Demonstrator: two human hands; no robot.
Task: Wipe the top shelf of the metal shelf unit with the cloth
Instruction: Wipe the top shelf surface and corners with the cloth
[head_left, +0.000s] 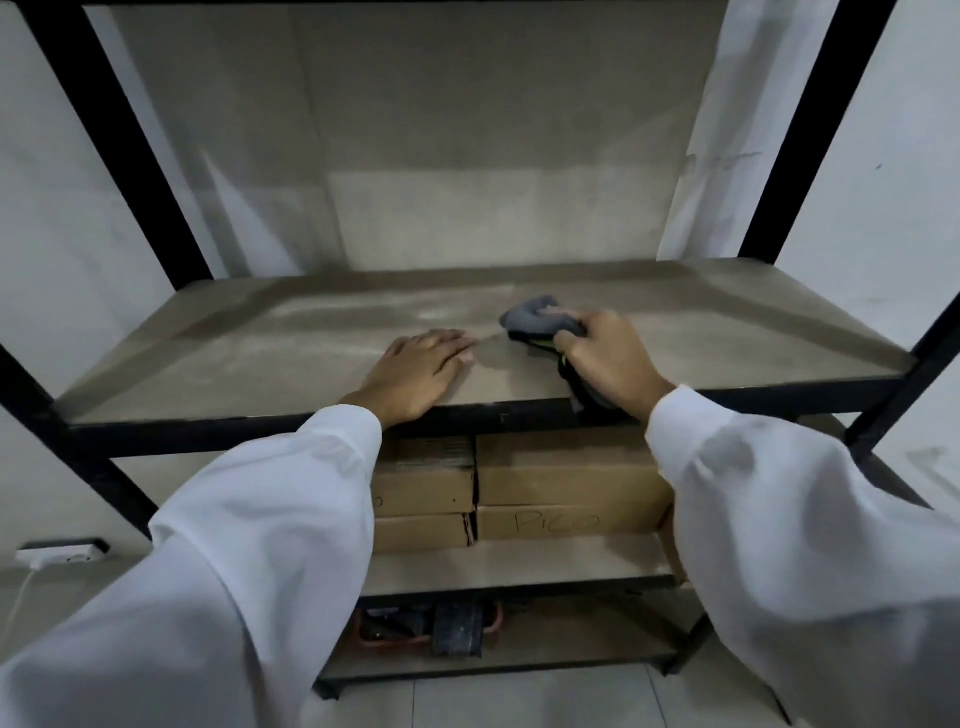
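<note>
Cloth (535, 319), grey and bunched, lies on the top shelf (260, 353) slightly right of centre. The right hand (608, 358) grips it, with a tail hanging over the front edge. The left hand (415, 371) rests flat, fingers straight, just left of it. The shelf's length runs left to right, with bare board beyond both hands.

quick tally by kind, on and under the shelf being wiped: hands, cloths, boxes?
Hands: 2 (left hand, right hand)
Cloth: 1
Cardboard boxes: 4 clearly seen; a possible fifth at far right is unclear
Total: 7
</note>
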